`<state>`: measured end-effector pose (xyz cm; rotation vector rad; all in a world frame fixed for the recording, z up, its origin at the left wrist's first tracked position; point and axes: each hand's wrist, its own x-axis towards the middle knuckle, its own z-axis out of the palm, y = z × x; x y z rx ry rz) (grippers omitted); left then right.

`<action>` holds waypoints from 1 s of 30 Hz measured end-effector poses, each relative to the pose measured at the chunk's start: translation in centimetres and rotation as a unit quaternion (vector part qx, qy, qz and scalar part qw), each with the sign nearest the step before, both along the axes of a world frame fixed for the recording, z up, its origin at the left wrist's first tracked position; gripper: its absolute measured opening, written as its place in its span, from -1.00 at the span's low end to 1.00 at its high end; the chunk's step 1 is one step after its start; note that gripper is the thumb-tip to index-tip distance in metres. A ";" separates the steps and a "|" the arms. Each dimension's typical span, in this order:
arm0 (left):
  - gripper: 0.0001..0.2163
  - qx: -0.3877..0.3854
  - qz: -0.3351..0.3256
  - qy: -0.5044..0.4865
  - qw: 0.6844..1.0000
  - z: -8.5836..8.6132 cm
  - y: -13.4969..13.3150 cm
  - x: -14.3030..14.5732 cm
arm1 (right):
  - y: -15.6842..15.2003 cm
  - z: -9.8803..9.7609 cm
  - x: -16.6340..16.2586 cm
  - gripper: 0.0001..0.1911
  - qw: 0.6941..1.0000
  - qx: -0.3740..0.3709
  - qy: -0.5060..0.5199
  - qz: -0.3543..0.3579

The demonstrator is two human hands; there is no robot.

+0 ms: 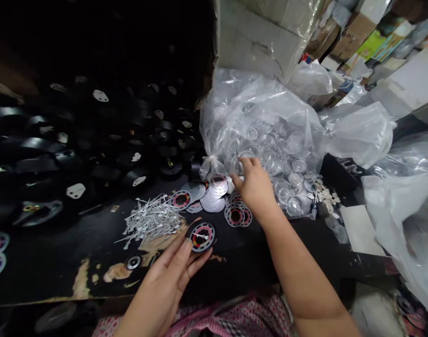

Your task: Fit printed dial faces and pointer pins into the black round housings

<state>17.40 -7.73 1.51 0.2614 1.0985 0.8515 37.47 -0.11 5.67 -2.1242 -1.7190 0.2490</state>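
Observation:
My left hand is closed around a small round dial gauge with a black case, a red-ringed face and a white needle. It holds the gauge face up above the front of the table. Farther forward, my right hand reaches to a clear plastic bag full of transparent round covers. Its thumb and fingers are apart, and no held thing shows between them. Below that hand lie loose printed dial faces. A heap of white needles sits beyond my left hand.
Many black gauge cases crowd the left and back of the black table. A small ring-shaped part lies near the front edge. At right are small pale pieces, a white card and more plastic bags.

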 end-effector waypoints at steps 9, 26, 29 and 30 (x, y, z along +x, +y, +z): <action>-0.55 -0.008 -0.002 -0.043 0.999 0.3 0.3 -0.1 | -1.9 -0.5 1.6 -0.77 0.995 0.081 0.056 -0.019; -0.64 0.214 -0.148 0.119 0.958 0.9 -0.5 -0.6 | -7.2 0.1 -6.0 -0.56 0.977 0.044 0.164 0.125; -0.65 0.212 -0.140 0.118 0.960 1.6 -0.7 -0.1 | -6.9 -0.5 -6.7 -0.57 0.975 0.099 0.147 0.133; -0.66 0.211 -0.132 0.118 0.961 1.7 -0.6 0.0 | -6.8 -0.7 -6.9 -0.57 0.973 0.108 0.156 0.135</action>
